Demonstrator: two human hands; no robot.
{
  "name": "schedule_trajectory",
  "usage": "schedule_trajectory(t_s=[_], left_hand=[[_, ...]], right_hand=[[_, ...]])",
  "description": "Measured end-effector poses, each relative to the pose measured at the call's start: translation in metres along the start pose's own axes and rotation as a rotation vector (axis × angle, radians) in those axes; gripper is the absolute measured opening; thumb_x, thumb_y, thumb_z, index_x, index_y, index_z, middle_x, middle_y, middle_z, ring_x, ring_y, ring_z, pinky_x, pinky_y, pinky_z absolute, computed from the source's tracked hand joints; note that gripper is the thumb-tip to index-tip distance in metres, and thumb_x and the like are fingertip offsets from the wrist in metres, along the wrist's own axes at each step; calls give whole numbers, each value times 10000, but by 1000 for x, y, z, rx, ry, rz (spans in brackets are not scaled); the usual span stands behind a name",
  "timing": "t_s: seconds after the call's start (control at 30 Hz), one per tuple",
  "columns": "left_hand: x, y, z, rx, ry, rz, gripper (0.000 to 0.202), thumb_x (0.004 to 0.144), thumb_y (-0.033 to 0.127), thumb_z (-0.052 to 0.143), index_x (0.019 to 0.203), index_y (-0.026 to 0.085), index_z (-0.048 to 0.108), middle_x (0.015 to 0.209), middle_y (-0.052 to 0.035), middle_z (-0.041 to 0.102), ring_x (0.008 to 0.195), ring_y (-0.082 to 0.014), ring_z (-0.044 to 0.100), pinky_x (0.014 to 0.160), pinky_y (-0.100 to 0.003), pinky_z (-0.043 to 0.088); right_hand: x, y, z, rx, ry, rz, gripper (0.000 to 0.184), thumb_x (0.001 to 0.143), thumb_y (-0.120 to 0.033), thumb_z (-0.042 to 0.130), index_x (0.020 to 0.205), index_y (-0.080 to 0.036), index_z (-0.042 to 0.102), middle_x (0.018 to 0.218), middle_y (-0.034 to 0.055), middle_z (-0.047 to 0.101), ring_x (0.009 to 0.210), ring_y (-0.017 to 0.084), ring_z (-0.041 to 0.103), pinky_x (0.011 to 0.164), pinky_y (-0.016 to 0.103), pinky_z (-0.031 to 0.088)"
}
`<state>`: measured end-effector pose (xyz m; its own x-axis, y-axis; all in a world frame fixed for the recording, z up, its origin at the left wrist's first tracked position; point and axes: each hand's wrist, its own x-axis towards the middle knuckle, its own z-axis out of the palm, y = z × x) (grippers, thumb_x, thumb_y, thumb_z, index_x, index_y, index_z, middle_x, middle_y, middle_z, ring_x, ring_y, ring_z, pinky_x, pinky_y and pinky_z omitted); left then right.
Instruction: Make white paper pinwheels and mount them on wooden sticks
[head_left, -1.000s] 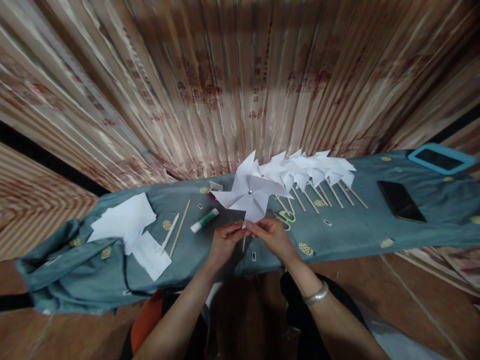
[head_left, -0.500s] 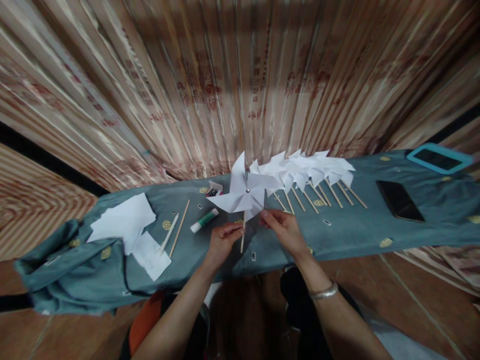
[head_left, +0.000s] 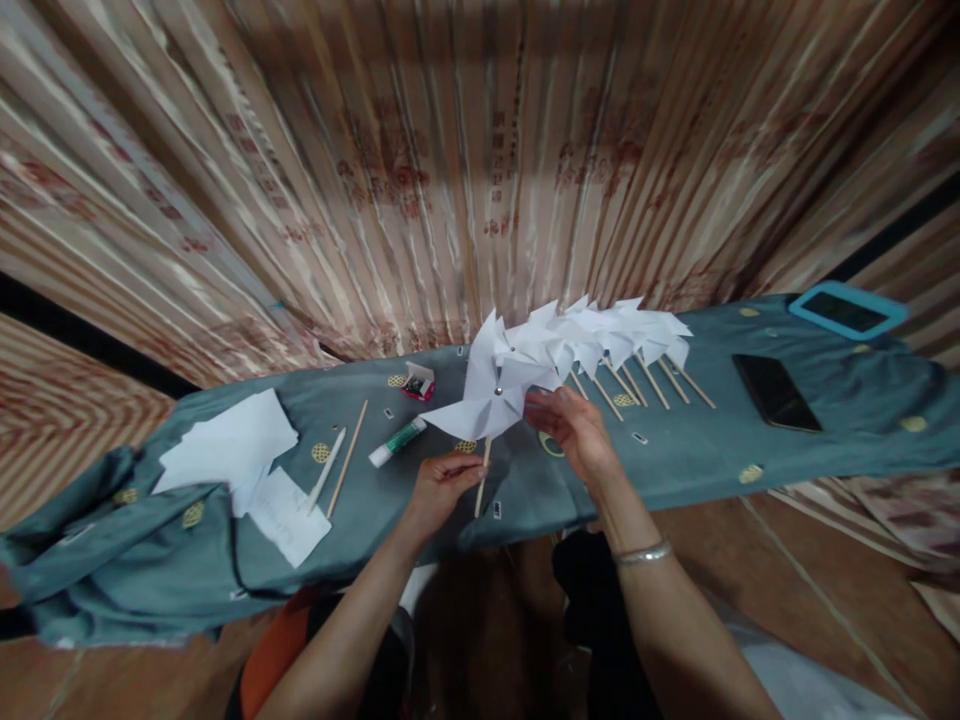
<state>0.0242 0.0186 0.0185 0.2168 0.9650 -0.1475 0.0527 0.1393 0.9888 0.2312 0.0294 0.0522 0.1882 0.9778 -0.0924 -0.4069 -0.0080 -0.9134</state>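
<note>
Thumb and forefinger of the left hand (head_left: 442,487) are closed on a slim wooden stick (head_left: 481,492), with its lower end poking out below the pinch. Just above the grip, the white paper pinwheel (head_left: 480,415) sits on that stick, its pin (head_left: 498,391) facing up. A light pinch this low, clear of the blades, should steady the stick without bending paper; pressure belongs on wood, never on folds. Right of the grip, the right hand (head_left: 574,430) is loosely open beside a blade; whether its fingertips touch is hard to tell, and any contact is best kept gentle. Left of and beyond the grip lies a glue stick (head_left: 397,442), then a small red box (head_left: 418,381). Farther off to the right, more pinwheels (head_left: 630,335) lie overlapping in a row.
</note>
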Motion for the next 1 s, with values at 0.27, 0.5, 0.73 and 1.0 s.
schedule_trajectory(t_s=[0.27, 0.5, 0.73, 1.0], left_hand=[[0, 2, 0, -14, -9, -8, 183, 586, 328, 800, 716, 201, 785, 777, -47, 767, 746, -200, 684, 728, -293, 522], [-1, 2, 3, -12, -26, -18, 158, 586, 308, 777, 705, 204, 786, 765, -35, 764, 732, -177, 667, 714, -270, 501], [0, -3, 7, -57, -9, -63, 193, 559, 323, 807, 703, 197, 783, 716, -29, 753, 687, -170, 661, 700, -276, 504], [1, -5, 11, -100, 20, -40, 236, 548, 348, 836, 716, 190, 784, 733, -33, 747, 702, -168, 661, 684, -269, 507]], right_hand=[[1, -1, 3, 30, 51, 13, 442, 491, -527, 871, 730, -195, 703, 692, 17, 726, 567, 142, 643, 566, 264, 526], [-2, -7, 8, 46, -21, 23, 372, 469, -410, 910, 732, -203, 747, 686, 13, 741, 576, 132, 647, 589, 255, 536], [-1, -4, 7, 35, 44, 30, 346, 458, -386, 913, 693, -194, 747, 653, 1, 728, 549, 107, 616, 535, 231, 500], [-5, 3, 16, 142, 64, 79, 305, 463, -367, 910, 674, -213, 751, 650, -18, 713, 548, 88, 597, 523, 211, 481]])
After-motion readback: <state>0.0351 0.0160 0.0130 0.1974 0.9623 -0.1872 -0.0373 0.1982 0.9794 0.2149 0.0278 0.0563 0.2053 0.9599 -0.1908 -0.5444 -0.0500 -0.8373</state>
